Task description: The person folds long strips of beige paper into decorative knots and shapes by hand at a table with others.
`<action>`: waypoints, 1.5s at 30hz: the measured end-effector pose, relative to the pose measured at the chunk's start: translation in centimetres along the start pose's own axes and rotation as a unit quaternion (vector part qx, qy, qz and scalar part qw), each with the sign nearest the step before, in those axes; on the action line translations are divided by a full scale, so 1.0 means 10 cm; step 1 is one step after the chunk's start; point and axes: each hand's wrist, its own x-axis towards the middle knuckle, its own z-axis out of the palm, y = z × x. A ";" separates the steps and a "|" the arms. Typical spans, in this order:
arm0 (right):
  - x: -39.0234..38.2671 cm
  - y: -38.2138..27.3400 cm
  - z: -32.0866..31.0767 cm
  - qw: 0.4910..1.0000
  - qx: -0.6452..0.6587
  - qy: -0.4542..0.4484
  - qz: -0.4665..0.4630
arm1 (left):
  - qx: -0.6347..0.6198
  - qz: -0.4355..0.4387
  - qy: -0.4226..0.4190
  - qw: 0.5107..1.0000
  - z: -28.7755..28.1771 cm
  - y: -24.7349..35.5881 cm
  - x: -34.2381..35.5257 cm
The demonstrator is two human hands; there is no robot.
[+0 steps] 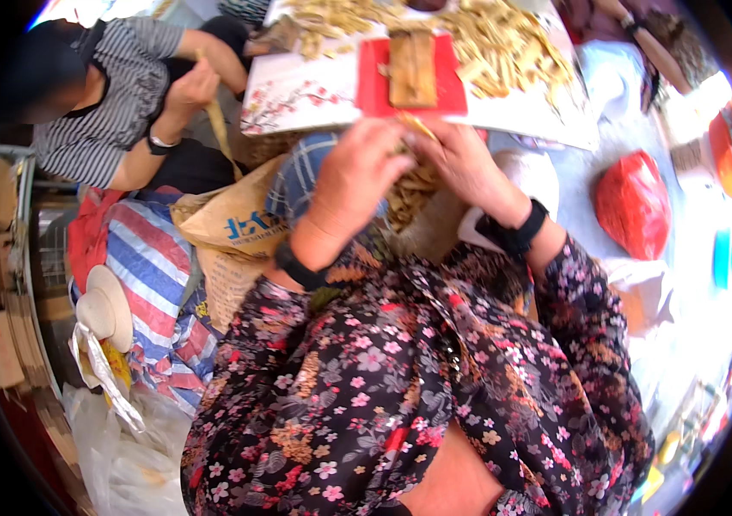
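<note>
Both my hands meet over my lap, just short of the low table. Between the thumb and fingers of my right hand (467,163) is a yellow dried strip (418,126), its end poking out toward the table. My left hand (355,168) is close beside it, slightly blurred, with its fingers bent and pinched together; what they hold is hidden. Beyond the hands, a wooden block (412,69) lies on a red mat (373,73) at the table's near edge. More yellow strips (409,199) show below my hands.
The white floral table (297,103) bears heaps of yellow strips (503,52). At the left a person in a striped shirt (129,73) holds a long strip. A brown sack (232,219) and a striped bag (147,267) lie left; a red bag (632,206) sits right.
</note>
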 end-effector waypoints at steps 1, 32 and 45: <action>-0.03 0.02 0.03 0.999 -0.016 0.001 -0.046 | 0.029 0.029 -0.004 0.999 -0.04 0.03 0.01; -0.31 -0.38 -0.13 0.850 0.479 -0.082 0.203 | -0.114 -0.004 -0.052 0.992 -0.16 0.30 -0.02; -0.12 -0.25 -0.11 0.928 -0.211 0.173 -0.253 | -0.093 -0.140 -0.125 0.978 0.29 -0.26 -0.19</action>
